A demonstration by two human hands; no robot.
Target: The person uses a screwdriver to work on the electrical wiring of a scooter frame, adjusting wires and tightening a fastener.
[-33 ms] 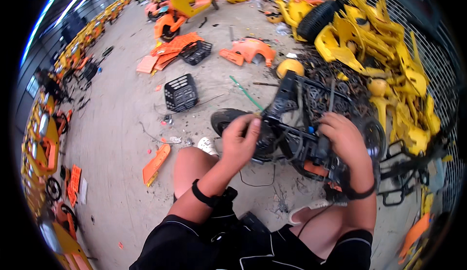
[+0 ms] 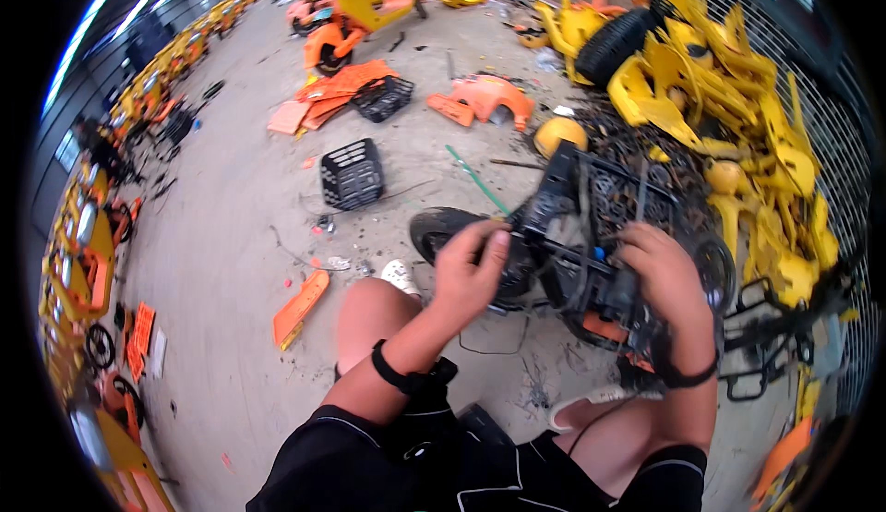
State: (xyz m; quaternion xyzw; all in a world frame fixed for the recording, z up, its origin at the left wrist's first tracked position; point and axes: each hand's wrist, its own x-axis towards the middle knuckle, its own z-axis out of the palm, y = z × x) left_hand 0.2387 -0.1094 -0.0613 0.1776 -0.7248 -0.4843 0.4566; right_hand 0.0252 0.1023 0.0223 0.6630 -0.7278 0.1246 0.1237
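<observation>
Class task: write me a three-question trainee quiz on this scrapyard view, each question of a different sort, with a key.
1. True or false: both the left hand and the right hand rest on the black scooter frame.
2. Multiple choice: What lies on the concrete floor to the left of the frame? A) a black plastic basket B) a blue bucket C) a white helmet
3. Fill in: the heap of body panels beside the wire fence is mostly ____ in colour.

Key: 1 true; 2 A; 3 yellow.
</observation>
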